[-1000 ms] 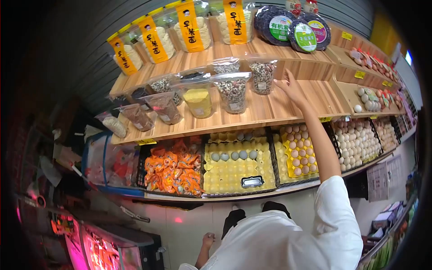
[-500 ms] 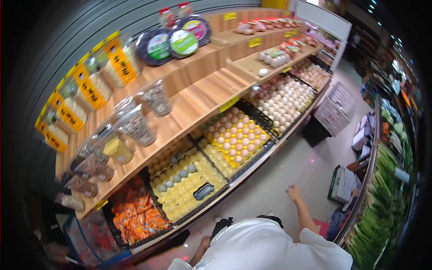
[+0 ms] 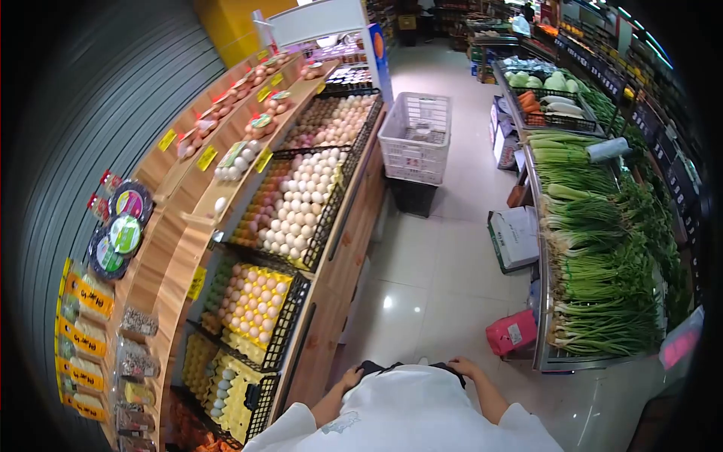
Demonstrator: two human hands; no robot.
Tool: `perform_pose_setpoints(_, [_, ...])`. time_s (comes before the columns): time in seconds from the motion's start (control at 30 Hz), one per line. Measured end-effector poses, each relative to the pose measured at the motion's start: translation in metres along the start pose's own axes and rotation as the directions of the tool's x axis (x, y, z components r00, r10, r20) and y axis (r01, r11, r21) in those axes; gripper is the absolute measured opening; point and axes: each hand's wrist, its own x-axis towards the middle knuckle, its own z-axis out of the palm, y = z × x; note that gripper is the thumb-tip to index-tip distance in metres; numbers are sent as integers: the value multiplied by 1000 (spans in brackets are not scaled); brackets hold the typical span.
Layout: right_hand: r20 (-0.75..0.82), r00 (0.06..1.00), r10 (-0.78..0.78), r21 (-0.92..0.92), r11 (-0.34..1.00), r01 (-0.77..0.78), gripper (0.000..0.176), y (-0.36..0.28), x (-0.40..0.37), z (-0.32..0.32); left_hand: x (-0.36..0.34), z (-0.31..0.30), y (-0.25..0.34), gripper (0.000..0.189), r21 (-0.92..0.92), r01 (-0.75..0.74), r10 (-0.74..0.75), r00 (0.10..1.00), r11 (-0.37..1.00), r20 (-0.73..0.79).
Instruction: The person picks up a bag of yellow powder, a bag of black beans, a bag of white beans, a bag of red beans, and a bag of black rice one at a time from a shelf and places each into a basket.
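Currently my bare left hand (image 3: 349,377) and bare right hand (image 3: 465,367) are low at my waist, well apart from each other, by my dark trousers (image 3: 372,367); I cannot tell whether either touches the cloth, or how far the fingers are curled. Left of my left hand stands a wood-grain display stand (image 3: 331,294), holding a pale-yellow moulded egg tray (image 3: 235,418) with a row of bluish eggs (image 3: 221,387), and farther along, pinkish-brown eggs (image 3: 263,297) and white eggs (image 3: 303,211). Beyond my right hand, a bright pinkish-red package (image 3: 512,332) sits beside a rack of leafy green vegetables (image 3: 595,264). Ahead, a pale grey plastic crate (image 3: 410,162) rests atop a black container (image 3: 410,198).
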Motion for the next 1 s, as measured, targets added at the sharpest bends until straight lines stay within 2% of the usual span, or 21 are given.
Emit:
perform_pose_setpoints(0.07, [89, 996, -25, 53, 998, 20, 44, 8, 10, -10, 16, -16, 46, 52, -91, -23, 30, 996, 996, 85])
perform_pose_setpoints(0.17, [63, 997, 33, 138, 990, -41, 38, 18, 19, -13, 52, -22, 83, 58, -97, -20, 35, 988, 995, 153])
perform_pose_setpoints(0.27, [23, 999, 49, 341, 939, -54, 35, 18, 27, -26, 84, -29, 128, 61, -22, -7, 11, 980, 1000, 197])
perform_pose_setpoints(0.37, [25, 999, 37, 396, 917, -44, 34, 14, 48, -62, 135, -28, 143, 60, -33, -20, 26, 980, 999, 197])
perform_pose_setpoints(0.47, [47, 999, -5, 404, 914, -14, 35, -2, 75, -106, 161, -45, 206, 56, -191, 75, -38, 981, 979, 191])
perform_pose_setpoints(0.5, [39, 999, -8, 452, 892, -11, 34, -20, 73, -127, 183, -44, 199, 52, -304, 19, 27, 989, 952, 147])
perform_pose_setpoints(0.53, [29, 1000, -9, 499, 867, -7, 33, -57, 58, -155, 207, -45, 198, 47, -378, 130, -71, 984, 917, 166])
perform_pose_setpoints(0.57, [16, 1000, -12, 546, 838, 1, 32, -83, 53, -177, 234, -42, 189, 45, -382, 111, -69, 990, 917, 123])
perform_pose_setpoints(0.6, [-19, 1000, 3, 465, 885, 7, 33, -80, 71, -187, 254, -40, 180, 42, -382, 94, -68, 994, 919, 81])
perform_pose_setpoints(0.67, [-92, 996, 21, 292, 957, 7, 33, -62, 126, -207, 282, -46, 172, 39, -310, 83, -46, 991, 947, 126])
perform_pose_setpoints(0.7, [-178, 984, 22, 205, 979, 15, 33, -60, 147, -223, 302, -53, 179, 37, -271, 67, -30, 990, 960, 141])
perform_pose_setpoints(0.73, [-261, 965, 14, 120, 993, 18, 33, -63, 168, -238, 316, -60, 190, 34, -210, 49, -26, 993, 976, 111])
perform_pose_setpoints(0.77, [-336, 942, 6, 39, 999, 8, 33, -62, 183, -248, 337, -71, 204, 32, -78, 119, -103, 979, 990, 178])
perform_pose_setpoints(0.8, [-406, 914, 25, 41, 999, -9, 33, -67, 187, -255, 351, -82, 212, 31, 67, 189, -199, 951, 980, 235])
perform_pose_setpoints(0.87, [-541, 839, 48, 41, 999, -30, 34, -90, 200, -287, 373, -100, 252, 30, 160, 103, -136, 968, 982, 212])
perform_pose_setpoints(0.97, [-586, 810, -29, 55, 996, 76, 33, -129, 209, -327, 410, -117, 355, 30, 193, -8, -39, 971, 981, 238])
perform_pose_setpoints(1.0, [-554, 832, -37, 68, 994, 89, 33, -134, 220, -337, 429, -115, 382, 30, 192, -88, 33, 961, 978, 273])
